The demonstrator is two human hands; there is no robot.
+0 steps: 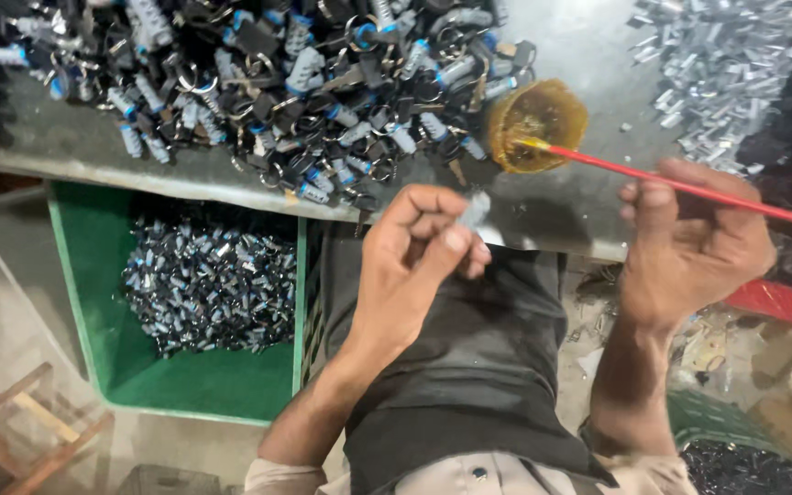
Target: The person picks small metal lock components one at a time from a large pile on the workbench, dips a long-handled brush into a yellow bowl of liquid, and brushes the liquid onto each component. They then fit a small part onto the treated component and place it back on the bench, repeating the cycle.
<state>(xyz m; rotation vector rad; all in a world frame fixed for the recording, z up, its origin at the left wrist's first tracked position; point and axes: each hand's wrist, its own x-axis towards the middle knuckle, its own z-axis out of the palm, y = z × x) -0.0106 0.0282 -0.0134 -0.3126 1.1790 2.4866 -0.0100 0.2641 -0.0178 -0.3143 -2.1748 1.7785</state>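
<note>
The left hand (419,247) is pinching a small grey piece (475,209) above the worktop (561,206) edge while the right hand (689,243) is gripping a red brush (680,186) dipping into the yellow cup (535,124), risking tipping it or dripping.

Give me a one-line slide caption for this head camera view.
Left hand pinches a small grey piece while right hand dips a red brush into an amber cup beside piled keychains.

A small assembly workshop: keyring parts (277,82) heaped on a metal bench (579,211).
</note>
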